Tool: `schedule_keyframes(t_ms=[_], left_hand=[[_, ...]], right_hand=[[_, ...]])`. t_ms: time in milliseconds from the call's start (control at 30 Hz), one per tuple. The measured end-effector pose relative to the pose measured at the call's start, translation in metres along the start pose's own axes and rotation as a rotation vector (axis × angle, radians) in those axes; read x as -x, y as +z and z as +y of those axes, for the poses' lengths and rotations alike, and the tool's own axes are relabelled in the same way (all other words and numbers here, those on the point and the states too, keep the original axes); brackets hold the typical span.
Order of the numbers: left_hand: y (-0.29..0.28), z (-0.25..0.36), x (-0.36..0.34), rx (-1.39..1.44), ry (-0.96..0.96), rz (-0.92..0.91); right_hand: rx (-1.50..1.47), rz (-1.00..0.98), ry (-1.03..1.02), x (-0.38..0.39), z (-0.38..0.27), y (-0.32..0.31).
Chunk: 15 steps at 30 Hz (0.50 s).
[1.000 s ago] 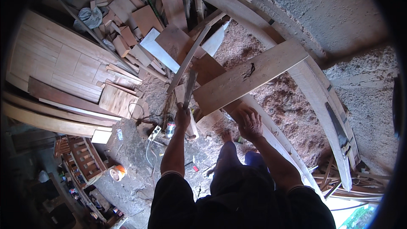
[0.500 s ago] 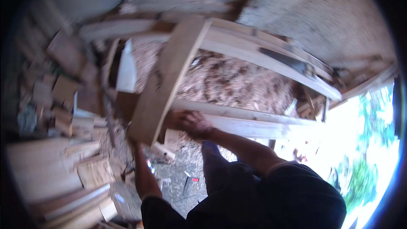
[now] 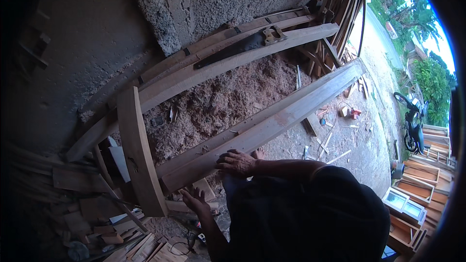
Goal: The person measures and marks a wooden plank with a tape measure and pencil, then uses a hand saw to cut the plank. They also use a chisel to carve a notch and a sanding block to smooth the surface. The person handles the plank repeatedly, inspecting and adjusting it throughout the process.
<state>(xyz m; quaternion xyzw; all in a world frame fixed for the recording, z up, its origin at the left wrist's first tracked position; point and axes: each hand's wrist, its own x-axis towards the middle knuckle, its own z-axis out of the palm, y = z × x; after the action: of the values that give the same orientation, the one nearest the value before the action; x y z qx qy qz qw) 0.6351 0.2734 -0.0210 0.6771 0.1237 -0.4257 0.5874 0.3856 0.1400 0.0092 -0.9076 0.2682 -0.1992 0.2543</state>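
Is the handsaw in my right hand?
No, the handsaw lies on the farther beam, while your right hand is on the nearer beam.

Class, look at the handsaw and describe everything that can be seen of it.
The handsaw has a long, dark blade, apparently metal, tapering to its tip at picture left. The tan handle, at the right end, has an opening and looks wooden. Its teeth are too small to make out. It lies along the far curved beam, beyond the shavings. Neither the left hand nor the right hand touches it.
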Motion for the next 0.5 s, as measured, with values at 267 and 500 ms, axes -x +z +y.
schedule_keyframes(t_ms=[267,500], left_hand=[[0.046,0.009,-0.011,-0.032,0.108,0.068],[0.021,0.011,-0.104,-0.343,0.213,0.344]], right_hand=[[-0.351,0.843,1.166,0.149,0.077,-0.079],[-0.770,1.279,1.409,0.172,0.127,-0.088]])
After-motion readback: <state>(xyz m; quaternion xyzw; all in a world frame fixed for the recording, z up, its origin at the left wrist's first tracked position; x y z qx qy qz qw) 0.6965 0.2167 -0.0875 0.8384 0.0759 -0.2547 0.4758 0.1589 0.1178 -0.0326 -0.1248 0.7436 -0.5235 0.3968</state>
